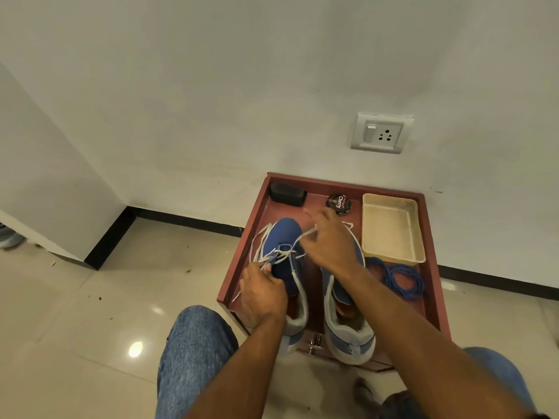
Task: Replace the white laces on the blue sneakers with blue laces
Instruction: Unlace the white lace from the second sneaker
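Your left hand (262, 294) pinches white lace (279, 254) on left sneaker (282, 252) | right hand (328, 240) pulls lace end | blue laces (402, 278) beside.

Tabletop (435, 300) crowded: beige tray (392, 228), polish tin (338, 204), black case (288, 194) lined far edge; blue laces (399, 279) filled right side. Narrow gap between sneakers (314, 285) stayed passable.

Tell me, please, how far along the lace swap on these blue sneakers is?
Early. Nothing looks finished: the blue laces lie coiled, untouched, on the maroon cabinet top. In hand: the left hand and right hand each pinch the white lace over the left sneaker, which is loosened but partly threaded. Left: finish unlacing it, handle the right sneaker, whose lacing the arm hides, and thread blue laces.
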